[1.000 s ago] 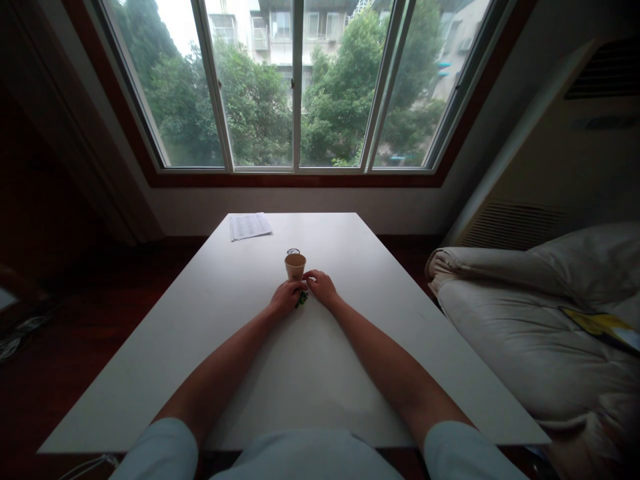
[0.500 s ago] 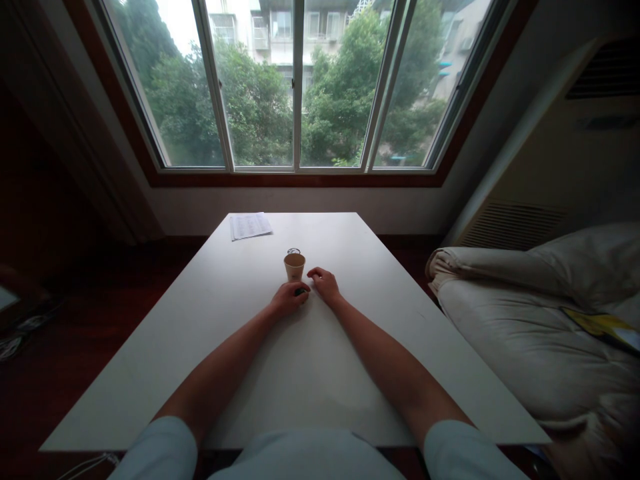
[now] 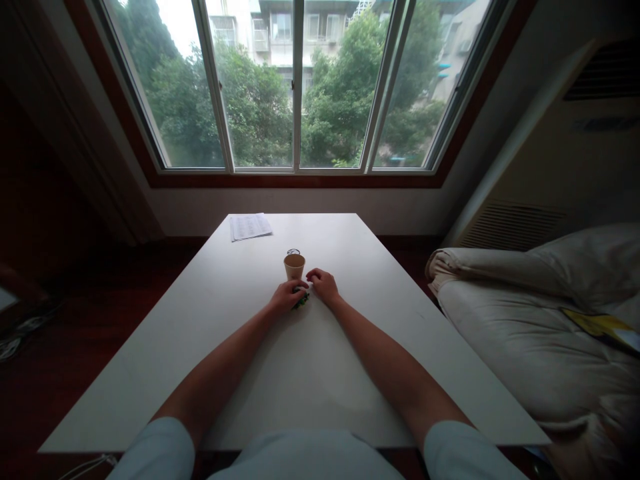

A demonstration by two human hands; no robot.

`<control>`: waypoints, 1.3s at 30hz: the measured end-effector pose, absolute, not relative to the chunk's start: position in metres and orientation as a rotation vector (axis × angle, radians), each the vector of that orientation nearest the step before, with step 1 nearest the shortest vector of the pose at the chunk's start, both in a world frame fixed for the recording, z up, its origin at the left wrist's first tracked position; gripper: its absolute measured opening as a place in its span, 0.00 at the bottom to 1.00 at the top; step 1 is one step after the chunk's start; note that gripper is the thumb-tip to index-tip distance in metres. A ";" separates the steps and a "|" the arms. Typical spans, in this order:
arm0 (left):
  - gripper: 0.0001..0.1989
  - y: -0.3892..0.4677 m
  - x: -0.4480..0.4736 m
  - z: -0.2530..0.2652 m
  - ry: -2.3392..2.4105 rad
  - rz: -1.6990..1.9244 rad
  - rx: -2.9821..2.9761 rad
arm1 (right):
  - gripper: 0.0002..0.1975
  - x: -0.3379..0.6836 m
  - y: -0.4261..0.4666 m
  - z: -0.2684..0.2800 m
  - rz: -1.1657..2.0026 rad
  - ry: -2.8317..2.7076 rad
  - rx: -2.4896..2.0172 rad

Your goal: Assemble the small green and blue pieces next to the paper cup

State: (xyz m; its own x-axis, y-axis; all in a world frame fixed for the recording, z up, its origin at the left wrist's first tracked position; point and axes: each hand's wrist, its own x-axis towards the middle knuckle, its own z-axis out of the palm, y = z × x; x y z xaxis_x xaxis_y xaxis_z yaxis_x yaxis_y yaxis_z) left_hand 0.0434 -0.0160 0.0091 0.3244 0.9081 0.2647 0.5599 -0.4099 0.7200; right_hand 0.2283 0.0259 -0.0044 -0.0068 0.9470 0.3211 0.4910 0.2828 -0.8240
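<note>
A paper cup [image 3: 295,268], brown inside, stands upright near the middle of the white table [image 3: 310,373]. Just in front of it is my left hand [image 3: 287,296], its fingers curved, thumb and fingertips apart. Beside and partly under those fingers lies a small pile of dark green and yellow bits [image 3: 301,301], too small to name. My right hand [image 3: 325,287] rests to the right of the cup, fingers bent inward and close together near the left fingertips. Anything in its fingertips is too small to make out.
Behind the cup lies a small dark, looped object [image 3: 293,251]. Sheets of paper [image 3: 251,227] are at the table's far left corner. A window [image 3: 297,87] is beyond the table, and a cushioned pale sofa [image 3: 505,313] stands to the right.
My left hand has lifted and shifted slightly away from me, uncovering more of the green and yellow bits. My right hand has moved slightly. The cup has stayed in place.
</note>
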 end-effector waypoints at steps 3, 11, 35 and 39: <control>0.14 -0.022 0.048 0.011 1.171 0.859 2.232 | 0.13 0.227 0.024 -0.004 0.655 -1.629 -1.337; 0.16 -0.032 0.056 0.013 1.138 0.715 2.606 | 0.13 0.226 0.024 -0.005 0.637 -1.639 -1.344; 0.08 -0.027 0.050 0.017 1.237 0.730 2.643 | 0.13 0.228 0.023 -0.004 0.566 -1.673 -1.352; 0.11 -0.029 0.048 0.017 1.248 0.731 2.615 | 0.14 0.227 0.023 -0.005 0.582 -1.668 -1.352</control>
State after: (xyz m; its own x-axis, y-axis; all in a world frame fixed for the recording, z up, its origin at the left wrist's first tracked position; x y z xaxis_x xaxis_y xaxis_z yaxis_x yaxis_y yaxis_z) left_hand 0.0475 -0.0291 0.0171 0.5344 0.7638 0.3621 0.6890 -0.6417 0.3368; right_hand 0.2266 0.0231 -0.0048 -0.0139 0.9404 0.3397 0.5252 0.2960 -0.7979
